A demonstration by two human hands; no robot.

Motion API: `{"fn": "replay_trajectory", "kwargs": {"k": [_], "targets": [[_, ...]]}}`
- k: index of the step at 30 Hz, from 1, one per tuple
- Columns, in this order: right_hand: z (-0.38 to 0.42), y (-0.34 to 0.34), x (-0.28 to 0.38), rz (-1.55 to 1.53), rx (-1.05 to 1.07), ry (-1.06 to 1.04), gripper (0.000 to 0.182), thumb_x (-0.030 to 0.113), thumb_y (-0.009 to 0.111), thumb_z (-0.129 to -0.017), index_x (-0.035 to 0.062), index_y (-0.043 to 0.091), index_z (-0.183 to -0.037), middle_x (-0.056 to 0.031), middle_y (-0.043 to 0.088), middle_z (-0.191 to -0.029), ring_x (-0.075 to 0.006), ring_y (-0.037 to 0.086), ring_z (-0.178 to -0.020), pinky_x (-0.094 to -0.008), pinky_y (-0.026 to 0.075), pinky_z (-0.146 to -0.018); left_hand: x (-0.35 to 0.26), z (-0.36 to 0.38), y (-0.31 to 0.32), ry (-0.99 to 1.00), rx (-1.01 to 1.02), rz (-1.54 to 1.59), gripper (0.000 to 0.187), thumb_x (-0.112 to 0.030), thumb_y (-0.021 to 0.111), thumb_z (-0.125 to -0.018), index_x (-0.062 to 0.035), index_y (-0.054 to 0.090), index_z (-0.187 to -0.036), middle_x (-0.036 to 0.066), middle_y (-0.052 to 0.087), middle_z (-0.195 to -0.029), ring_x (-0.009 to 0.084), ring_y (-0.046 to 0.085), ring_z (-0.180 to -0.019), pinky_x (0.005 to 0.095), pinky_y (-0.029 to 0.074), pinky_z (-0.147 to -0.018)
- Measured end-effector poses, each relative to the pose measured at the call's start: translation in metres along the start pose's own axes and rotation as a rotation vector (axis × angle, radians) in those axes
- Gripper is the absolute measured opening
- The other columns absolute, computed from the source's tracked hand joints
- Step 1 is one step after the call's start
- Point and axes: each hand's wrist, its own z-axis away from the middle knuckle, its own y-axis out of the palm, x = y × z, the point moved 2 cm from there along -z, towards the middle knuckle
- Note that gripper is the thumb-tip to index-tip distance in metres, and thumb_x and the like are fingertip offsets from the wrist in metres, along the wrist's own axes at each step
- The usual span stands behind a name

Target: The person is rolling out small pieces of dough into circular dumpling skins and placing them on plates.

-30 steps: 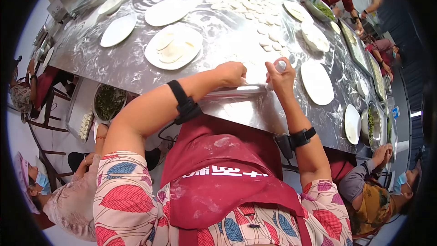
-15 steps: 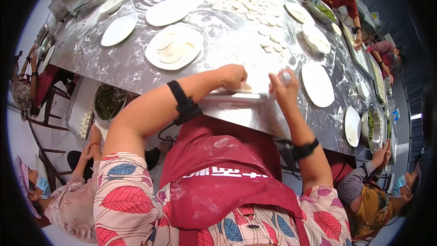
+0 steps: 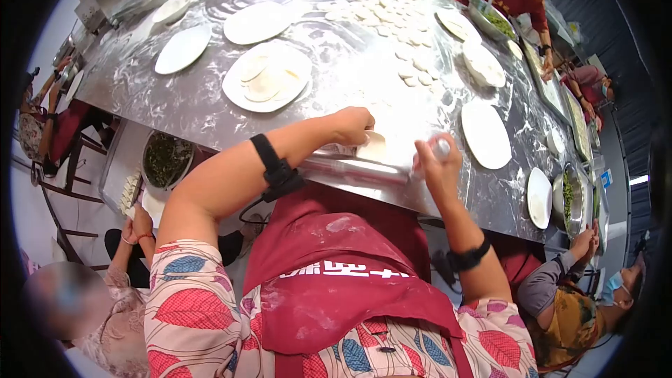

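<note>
Floured steel covers the whole bench [image 3: 210, 108], and several people sit around it. On its near edge the left hand [image 3: 352, 126] is curled with the fingertips pressing on a small round dough wrapper [image 3: 372, 145]. The right hand [image 3: 437, 162] is closed around the right end of a metal rolling pin [image 3: 357, 168], whose tip shows above the fingers. The rolling pin lies across the near edge of the bench, touching the near side of the dough wrapper, and runs under the left wrist. Beyond the dough wrapper, further from the person, stands a white plate with finished wrappers [image 3: 267, 77]. To the right of the dough wrapper lies an empty white plate [image 3: 485, 134]. Many small dough pieces [image 3: 409, 49] are scattered far beyond it. Left of the rolling pin, below the bench edge, stands a bowl of green filling [image 3: 168, 159].
</note>
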Motion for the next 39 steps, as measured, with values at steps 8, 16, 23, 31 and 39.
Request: {"fn": "replay_trajectory", "kwargs": {"k": [8, 16, 23, 31, 39], "targets": [[-0.059, 0.026, -0.007, 0.069, -0.002, -0.076, 0.022, 0.007, 0.067, -0.079, 0.0031, 0.047, -0.072, -0.0033, 0.053, -0.054, -0.0092, 0.051, -0.045, -0.0236, 0.038, -0.04, -0.003, -0.018, 0.005, -0.05, -0.109, 0.015, 0.021, -0.019, 0.057, -0.08, 0.0012, 0.063, -0.085, 0.019, 0.063, -0.076, 0.0281, 0.06, -0.075, 0.0358, 0.046, -0.069], [0.006, 0.001, 0.003, -0.003, 0.0, -0.015, 0.02, 0.006, 0.066, -0.079, 0.0035, 0.047, -0.073, -0.0044, 0.054, -0.055, -0.0092, 0.051, -0.046, -0.0233, 0.039, -0.041, 0.005, -0.001, 0.008, -0.111, 0.063, 0.267, 0.019, -0.008, 0.055, -0.074, 0.0008, 0.063, -0.089, 0.018, 0.063, -0.079, 0.024, 0.061, -0.075, 0.0335, 0.047, -0.066], [-0.055, 0.025, -0.005, 0.081, -0.012, -0.075, 0.022, 0.01, 0.068, -0.079, 0.0036, 0.048, -0.071, -0.002, 0.05, -0.052, -0.0083, 0.049, -0.044, -0.024, 0.037, -0.041, -0.01, -0.014, 0.004, -0.008, -0.019, 0.028, 0.02, -0.017, 0.06, -0.077, -0.0006, 0.064, -0.087, 0.017, 0.065, -0.081, 0.0287, 0.061, -0.078, 0.0364, 0.047, -0.071], [0.013, -0.001, 0.004, 0.071, -0.048, -0.041, 0.021, 0.008, 0.067, -0.079, 0.0036, 0.048, -0.074, -0.0032, 0.053, -0.055, -0.0086, 0.051, -0.046, -0.0235, 0.039, -0.042, -0.003, 0.0, 0.001, -0.056, 0.081, 0.117, 0.018, -0.007, 0.056, -0.071, -0.0002, 0.062, -0.087, 0.018, 0.064, -0.08, 0.026, 0.061, -0.076, 0.0337, 0.046, -0.069], [-0.053, 0.02, 0.001, 0.075, 0.002, -0.03, 0.019, 0.01, 0.067, -0.077, 0.0033, 0.05, -0.073, -0.0021, 0.052, -0.055, -0.0087, 0.049, -0.046, -0.0239, 0.038, -0.042, -0.001, -0.018, 0.003, -0.041, -0.003, 0.012, 0.023, -0.015, 0.056, -0.076, -0.0009, 0.064, -0.092, 0.02, 0.065, -0.088, 0.031, 0.062, -0.083, 0.0381, 0.047, -0.074]]}}
